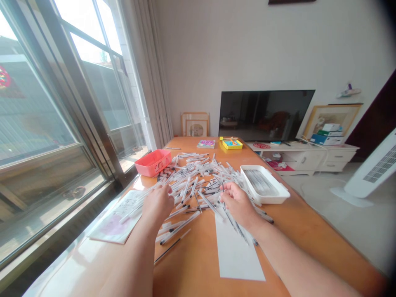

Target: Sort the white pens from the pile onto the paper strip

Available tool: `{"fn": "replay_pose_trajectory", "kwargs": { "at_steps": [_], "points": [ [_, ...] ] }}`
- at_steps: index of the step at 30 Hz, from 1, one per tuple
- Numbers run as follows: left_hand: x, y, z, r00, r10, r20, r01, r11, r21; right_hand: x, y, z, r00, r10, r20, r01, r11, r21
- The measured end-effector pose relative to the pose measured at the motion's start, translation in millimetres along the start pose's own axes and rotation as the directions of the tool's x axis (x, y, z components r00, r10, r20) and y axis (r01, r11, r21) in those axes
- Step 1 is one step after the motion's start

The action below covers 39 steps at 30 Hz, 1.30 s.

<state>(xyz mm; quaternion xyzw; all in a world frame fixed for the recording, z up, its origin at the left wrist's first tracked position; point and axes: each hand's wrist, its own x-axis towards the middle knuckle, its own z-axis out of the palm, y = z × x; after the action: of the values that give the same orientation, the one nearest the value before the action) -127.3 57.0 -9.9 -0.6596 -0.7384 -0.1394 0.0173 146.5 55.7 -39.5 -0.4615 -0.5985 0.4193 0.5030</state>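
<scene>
In the head view, a wide heap of clear pen barrels [186,189], many with dark ends, sprawls over the middle of the counter [192,268]. The right hand [227,197] pinches a slim dark rod [223,189] between thumb and forefinger, near the heap's right edge; more thin rods [236,225] show below that hand — whether it grips them too, I cannot tell. The left hand [161,201] has its fingers curled at the heap's left side, its back to the camera, so what it pinches, if anything, is hidden. A white tray [282,194] to the right holds thin grey rods [259,181] lying side by side, while a red basket [148,164] stands at the left. Near the right hand, a white sheet [241,262] lies flat. Judging by this, some sorting is done — the tray has a neat layer — but the loose heap is large, so much appears left.
</scene>
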Motion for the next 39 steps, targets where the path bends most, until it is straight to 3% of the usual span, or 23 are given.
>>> {"fn": "replay_pose_trajectory", "kwargs": {
  "at_steps": [8,13,25,30,34,39],
  "points": [
    [7.1,-2.8,23.4,0.998,-0.057,-0.017,0.058,0.996,0.065,-0.1,1.1,1.4,1.0,-0.018,-0.001,0.018,1.0,0.002],
    [10.7,2.0,32.2,1.0,-0.001,0.012,0.0,0.997,0.077,0.3,3.6,1.5,1.0,-0.025,0.009,0.025,1.0,-0.005],
    [11.6,11.4,29.4,0.999,0.039,-0.018,-0.039,0.999,-0.025,4.2,5.2,-3.2,0.998,-0.018,-0.068,0.017,1.0,-0.011],
    [8.4,22.6,26.7,0.984,0.147,-0.097,-0.162,0.972,-0.17,7.3,3.8,-7.3,0.987,0.006,-0.16,-0.003,1.0,0.02],
    [7.9,31.0,30.0,0.977,0.155,-0.144,-0.205,0.863,-0.462,8.7,3.4,-7.8,0.978,0.042,-0.206,-0.023,0.995,0.096],
    [4.0,41.0,27.7,0.985,0.175,0.001,-0.089,0.508,-0.857,9.7,-0.8,-9.6,0.966,0.135,-0.222,-0.067,0.955,0.289]
  ]
}}
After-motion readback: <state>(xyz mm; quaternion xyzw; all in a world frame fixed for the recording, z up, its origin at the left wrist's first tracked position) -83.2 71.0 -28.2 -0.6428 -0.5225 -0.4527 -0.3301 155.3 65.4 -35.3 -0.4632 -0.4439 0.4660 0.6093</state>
